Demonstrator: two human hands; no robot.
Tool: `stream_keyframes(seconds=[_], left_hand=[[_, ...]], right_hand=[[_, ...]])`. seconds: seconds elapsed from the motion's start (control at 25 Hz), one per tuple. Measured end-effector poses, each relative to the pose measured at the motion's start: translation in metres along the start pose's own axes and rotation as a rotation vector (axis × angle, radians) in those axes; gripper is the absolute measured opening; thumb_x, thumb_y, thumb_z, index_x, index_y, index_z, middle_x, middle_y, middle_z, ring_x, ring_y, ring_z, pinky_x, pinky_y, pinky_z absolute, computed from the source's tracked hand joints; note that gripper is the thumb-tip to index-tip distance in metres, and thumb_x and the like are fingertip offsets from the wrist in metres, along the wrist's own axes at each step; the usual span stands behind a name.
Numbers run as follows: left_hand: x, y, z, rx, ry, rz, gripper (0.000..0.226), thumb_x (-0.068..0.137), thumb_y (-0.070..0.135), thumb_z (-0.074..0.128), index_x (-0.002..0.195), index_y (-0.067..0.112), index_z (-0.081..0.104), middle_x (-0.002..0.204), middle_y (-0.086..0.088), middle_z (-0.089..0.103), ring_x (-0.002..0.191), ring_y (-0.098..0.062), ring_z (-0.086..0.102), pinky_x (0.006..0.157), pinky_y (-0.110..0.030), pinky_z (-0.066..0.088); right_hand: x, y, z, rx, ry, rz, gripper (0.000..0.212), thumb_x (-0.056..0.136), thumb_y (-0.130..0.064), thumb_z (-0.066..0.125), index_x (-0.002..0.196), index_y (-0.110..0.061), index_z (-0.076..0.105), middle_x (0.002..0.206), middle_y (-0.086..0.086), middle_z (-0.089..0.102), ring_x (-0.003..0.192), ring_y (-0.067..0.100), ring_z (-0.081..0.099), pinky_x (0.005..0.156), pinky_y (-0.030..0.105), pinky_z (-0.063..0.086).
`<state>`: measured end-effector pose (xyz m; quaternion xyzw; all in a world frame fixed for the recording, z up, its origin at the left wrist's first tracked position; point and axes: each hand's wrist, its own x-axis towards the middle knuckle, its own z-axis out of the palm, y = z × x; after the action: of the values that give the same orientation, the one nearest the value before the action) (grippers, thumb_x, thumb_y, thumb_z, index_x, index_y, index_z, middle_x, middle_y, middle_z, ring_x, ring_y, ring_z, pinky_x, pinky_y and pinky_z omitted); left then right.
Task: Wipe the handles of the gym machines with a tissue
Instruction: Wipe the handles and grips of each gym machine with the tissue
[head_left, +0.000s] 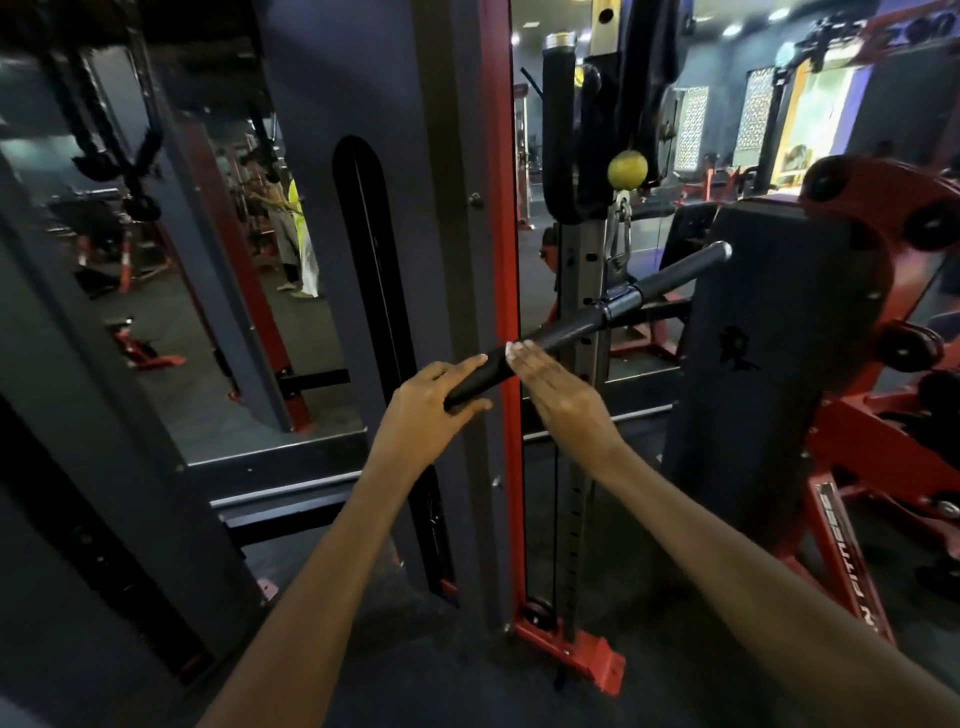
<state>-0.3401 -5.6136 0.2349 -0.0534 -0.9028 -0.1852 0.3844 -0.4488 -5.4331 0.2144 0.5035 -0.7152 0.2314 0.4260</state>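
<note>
Nearest, the left hand (434, 400) has its grip curled round the near end of the straight cable bar (587, 325), thumb under and fingers over, holding it steady. Just beyond, the right hand (553, 387) lies over the bar with fingers straight, grip flat, pressing a white tissue (514, 349) against the black sleeve; only a small edge of the tissue shows at the fingertips. Further along, the bar hangs by its swivel collar from a carabiner (619, 236) below a yellow-green stopper ball (627, 170), beside the red upright (501, 260) of the cable machine. Since the bar hangs free, it could probably swing or turn if the left hand slackens, and the tissue, pressed rather than pinched, could slip off or bunch up mid-stroke.
</note>
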Motion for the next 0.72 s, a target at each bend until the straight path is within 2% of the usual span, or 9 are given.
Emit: stream_keyframes(seconds=[0.04,0.16,0.2,0.32,0.36,0.48,0.52,0.64,0.72], left_hand=[[0.002,0.000,-0.001,0.091,-0.012,-0.008,0.054,0.084,0.030,0.074,0.135,0.022,0.057,0.100,-0.005,0.062,0.079,-0.016,0.062,0.072,-0.031,0.054],[0.004,0.005,0.002,0.290,-0.008,-0.021,0.054,0.086,0.037,0.070,0.137,0.026,0.055,0.095,-0.006,0.058,0.072,-0.019,0.058,0.058,-0.032,0.050],[0.004,0.006,0.004,0.339,-0.003,-0.021,0.054,0.086,0.038,0.070,0.137,0.027,0.055,0.094,-0.007,0.057,0.070,-0.019,0.056,0.055,-0.031,0.048],[0.008,0.002,0.002,0.391,-0.008,-0.037,0.053,0.089,0.039,0.066,0.139,0.028,0.052,0.089,-0.007,0.050,0.061,-0.014,0.043,0.050,-0.030,0.041],[0.009,0.000,0.000,0.384,-0.024,-0.037,0.053,0.090,0.041,0.064,0.140,0.028,0.051,0.088,-0.005,0.047,0.060,-0.014,0.042,0.051,-0.031,0.042],[0.012,-0.002,-0.004,0.304,-0.072,-0.064,0.054,0.091,0.044,0.060,0.142,0.029,0.048,0.088,0.001,0.040,0.066,-0.014,0.045,0.059,-0.033,0.045],[0.013,-0.002,-0.003,0.266,-0.069,-0.071,0.054,0.091,0.042,0.061,0.142,0.028,0.049,0.087,0.001,0.040,0.067,-0.014,0.046,0.061,-0.035,0.047],[0.014,-0.004,-0.002,0.207,-0.047,-0.056,0.055,0.088,0.036,0.068,0.138,0.022,0.053,0.084,-0.002,0.045,0.067,-0.018,0.051,0.063,-0.042,0.053],[0.014,-0.005,-0.001,0.188,-0.062,-0.078,0.055,0.088,0.037,0.067,0.139,0.023,0.052,0.084,-0.003,0.047,0.070,-0.019,0.053,0.065,-0.040,0.053]], right_hand=[[0.004,0.014,-0.001,-0.015,0.006,-0.006,0.043,0.089,0.002,0.038,0.131,-0.001,0.050,0.133,0.016,0.053,0.124,0.021,0.050,0.103,0.037,0.042],[0.014,0.041,-0.001,0.070,0.136,0.491,0.043,0.092,-0.002,0.038,0.135,-0.004,0.045,0.139,0.015,0.047,0.130,0.020,0.041,0.104,0.043,0.041],[0.018,0.032,0.002,0.083,0.130,0.502,0.044,0.091,-0.002,0.038,0.135,-0.003,0.044,0.139,0.015,0.047,0.131,0.022,0.041,0.105,0.045,0.040],[0.012,0.018,0.014,-0.023,0.001,0.001,0.047,0.087,0.007,0.042,0.134,-0.001,0.047,0.136,0.015,0.051,0.127,0.025,0.048,0.107,0.041,0.037],[0.013,0.032,0.010,-0.017,-0.004,-0.040,0.048,0.087,0.009,0.044,0.134,-0.002,0.046,0.136,0.014,0.051,0.127,0.024,0.048,0.107,0.041,0.038],[0.013,0.055,0.005,0.114,0.143,0.502,0.044,0.091,0.002,0.044,0.134,-0.004,0.046,0.139,0.013,0.048,0.131,0.024,0.044,0.106,0.044,0.040],[0.017,0.041,0.007,0.149,0.165,0.554,0.042,0.092,-0.001,0.042,0.134,-0.004,0.046,0.138,0.013,0.048,0.131,0.024,0.043,0.106,0.044,0.040],[0.011,-0.004,0.021,0.036,0.055,-0.017,0.042,0.091,0.003,0.044,0.132,-0.001,0.048,0.134,0.015,0.052,0.126,0.024,0.049,0.107,0.039,0.039],[0.005,0.028,0.019,0.050,0.062,-0.042,0.045,0.090,0.005,0.046,0.134,-0.003,0.046,0.137,0.014,0.050,0.130,0.021,0.045,0.112,0.033,0.032]])
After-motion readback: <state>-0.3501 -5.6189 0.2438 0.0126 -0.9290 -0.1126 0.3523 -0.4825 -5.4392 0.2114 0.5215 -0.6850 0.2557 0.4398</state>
